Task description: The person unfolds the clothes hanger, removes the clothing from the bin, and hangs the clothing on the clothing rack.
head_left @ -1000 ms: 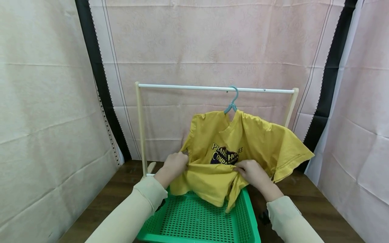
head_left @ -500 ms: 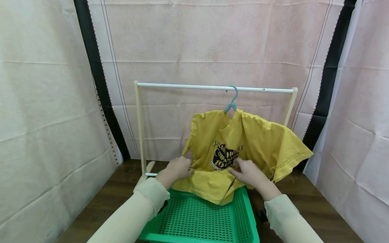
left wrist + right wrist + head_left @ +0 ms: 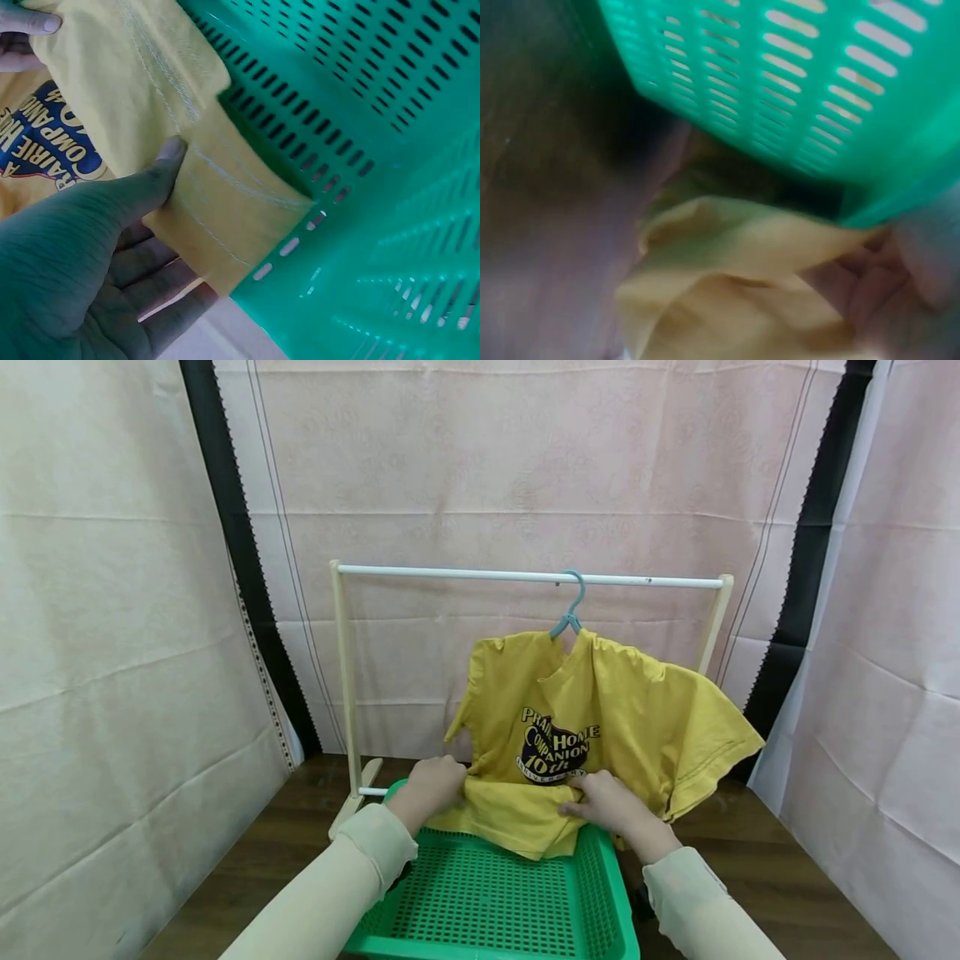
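Observation:
A yellow T-shirt (image 3: 630,718) with a dark printed logo hangs on a blue hanger (image 3: 576,602). Its lower part is folded up and lies over the far side of a green plastic basket (image 3: 487,893). At the shirt's lower left, my left hand (image 3: 432,783) pinches the hem; in the left wrist view the thumb lies on top of the cloth (image 3: 217,202), fingers beneath. My right hand (image 3: 611,806) holds the shirt's lower right part, just below the logo. Blur in the right wrist view obscures part of that hand, whose fingers (image 3: 874,289) curl by the cloth.
The hanger hooks over the white bar (image 3: 450,573) of a small clothes rack that stands behind the basket. Both stand on a dark wooden table (image 3: 757,868). Pale fabric sheets (image 3: 480,460) enclose the back and both sides.
The lower fold of the shirt has dropped and flattened, showing more of the logo. My right hand spread its thumb and moved slightly down; my left hand moved a little lower.

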A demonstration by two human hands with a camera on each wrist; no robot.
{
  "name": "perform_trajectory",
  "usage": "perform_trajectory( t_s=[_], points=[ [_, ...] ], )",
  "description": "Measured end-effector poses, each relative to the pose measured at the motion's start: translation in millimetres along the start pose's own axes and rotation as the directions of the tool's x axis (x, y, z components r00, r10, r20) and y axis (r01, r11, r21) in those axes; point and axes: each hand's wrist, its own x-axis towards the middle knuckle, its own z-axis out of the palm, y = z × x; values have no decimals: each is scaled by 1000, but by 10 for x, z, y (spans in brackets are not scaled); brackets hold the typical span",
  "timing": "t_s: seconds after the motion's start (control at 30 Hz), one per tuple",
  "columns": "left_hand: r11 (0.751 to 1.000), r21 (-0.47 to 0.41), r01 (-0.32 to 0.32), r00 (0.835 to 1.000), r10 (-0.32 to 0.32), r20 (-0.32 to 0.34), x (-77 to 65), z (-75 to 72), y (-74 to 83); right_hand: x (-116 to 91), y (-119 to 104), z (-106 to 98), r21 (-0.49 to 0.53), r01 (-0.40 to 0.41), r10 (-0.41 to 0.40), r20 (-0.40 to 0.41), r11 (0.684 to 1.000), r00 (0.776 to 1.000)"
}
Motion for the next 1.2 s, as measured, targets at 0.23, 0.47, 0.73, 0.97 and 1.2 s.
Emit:
perform_trajectory(
  t_s=[0.23,0.47,0.73,0.97,1.2],
  points=[
    [999,-19,-35,998,34,-46,47,13,-49,-11,28,9,24,51,-49,-69,998,996],
    [998,-2,-57,992,57,-116,59,-70,-77,-17,48,-68,36,110,-104,-142,993,984],
    [994,105,-28,952,58,-300,114,-203,-66,25,70,-209,-139,81,-129,-382,987,915],
    [997,55,54,883,-22,-468,172,-371,-5,145,23,-332,-266,-53,-123,-601,963,790],
    [994,57,89,964,-71,-256,166,-452,-8,123,-28,-436,-179,-224,135,-406,958,904]
  ],
)
